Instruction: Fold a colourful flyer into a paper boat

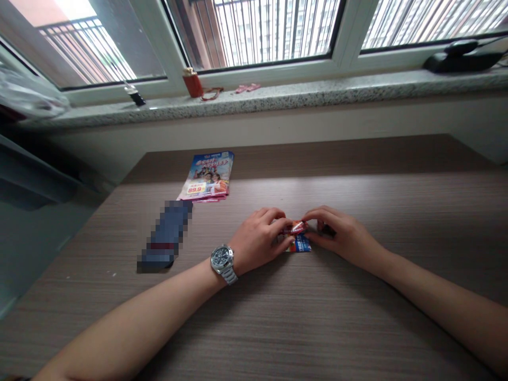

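Between my hands on the wood-grain desk [254,328] is a small folded piece of glossy printed paper [299,243], red on top and blue below. My left hand [257,239] pinches its left end with the fingertips. My right hand [331,231] grips its right end, so the fingers of both hands nearly meet over it. A steel wristwatch [223,263] sits on my left wrist. The paper's folded shape is partly hidden by my fingers.
A stack of colourful printed leaflets [205,176] lies farther back on the desk. A pixelated dark blue object [165,235] lies to the left of my hands. Beyond the desk's far edge, a granite windowsill [278,99] holds small items.
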Demonstrator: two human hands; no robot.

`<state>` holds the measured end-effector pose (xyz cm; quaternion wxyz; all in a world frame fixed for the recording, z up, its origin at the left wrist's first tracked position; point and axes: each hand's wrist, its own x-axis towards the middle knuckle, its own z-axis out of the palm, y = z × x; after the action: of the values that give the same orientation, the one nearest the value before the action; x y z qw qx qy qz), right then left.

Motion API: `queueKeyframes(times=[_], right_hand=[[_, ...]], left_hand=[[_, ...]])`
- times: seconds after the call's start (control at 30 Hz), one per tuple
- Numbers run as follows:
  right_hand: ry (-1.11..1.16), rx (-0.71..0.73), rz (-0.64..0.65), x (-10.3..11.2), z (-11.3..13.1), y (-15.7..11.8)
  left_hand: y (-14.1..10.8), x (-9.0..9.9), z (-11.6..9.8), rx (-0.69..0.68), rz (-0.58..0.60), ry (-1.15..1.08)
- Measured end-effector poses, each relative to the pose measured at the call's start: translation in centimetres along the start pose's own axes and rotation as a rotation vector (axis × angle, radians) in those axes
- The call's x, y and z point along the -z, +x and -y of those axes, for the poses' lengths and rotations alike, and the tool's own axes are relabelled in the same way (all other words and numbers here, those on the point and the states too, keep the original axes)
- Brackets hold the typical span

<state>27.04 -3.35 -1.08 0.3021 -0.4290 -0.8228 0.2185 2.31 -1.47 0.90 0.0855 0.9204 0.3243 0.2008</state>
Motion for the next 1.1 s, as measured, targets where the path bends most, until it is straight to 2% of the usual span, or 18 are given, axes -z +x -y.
queueKeyframes(times=[0.6,0.93,1.1], right_hand=[[0.017,-0.001,-0.024,-0.11,-0.26,-0.06],[0.047,0.027,0.039,0.02,0.25,0.15],[0.12,-0.011,0.067,0.2,0.62,0.57]], left_hand=[[-0.01,-0.08,-0.15,0.022,-0.009,0.071],[0.06,-0.36,0.14,0.015,-0.039,0.062],[0.07,-0.43,0.28,-0.003,-0.036,0.026]])
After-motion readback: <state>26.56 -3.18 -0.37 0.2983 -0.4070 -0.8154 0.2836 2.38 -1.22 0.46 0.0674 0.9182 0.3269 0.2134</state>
